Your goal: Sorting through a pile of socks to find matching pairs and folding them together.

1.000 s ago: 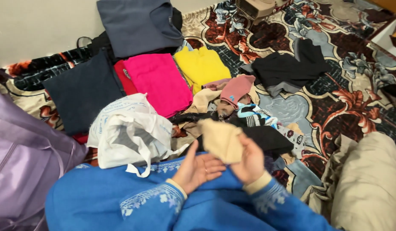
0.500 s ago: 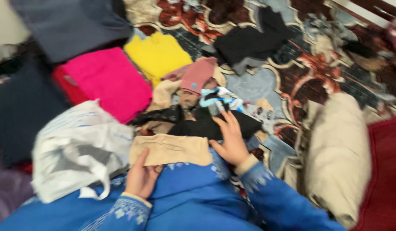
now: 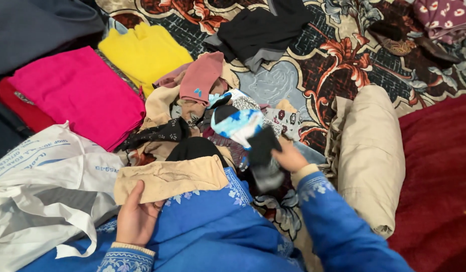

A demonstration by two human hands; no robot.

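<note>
My left hand (image 3: pixel 135 217) rests on my blue-clad lap, its fingers touching the lower edge of a folded beige cloth (image 3: pixel 170 176) laid flat there. My right hand (image 3: pixel 289 157) grips a black and grey sock-like piece (image 3: pixel 263 153) and lifts it from a mixed pile of small garments (image 3: pixel 213 116). In that pile lie a blue and white patterned piece (image 3: pixel 238 123), a pink cap (image 3: pixel 200 75) and black items. The fingertips of the right hand are hidden behind the dark cloth.
Folded pink (image 3: pixel 74 93), yellow (image 3: pixel 142 50) and dark tops lie at the far left on a patterned carpet (image 3: pixel 338 60). A white plastic bag (image 3: pixel 39 186) sits at my left. A beige cushion (image 3: pixel 369 151) lies right, a black garment (image 3: pixel 263 27) beyond the pile.
The beige cloth went from both hands down onto my lap. My right hand left it, reached into the pile and picked up a dark piece. The view swung right.
</note>
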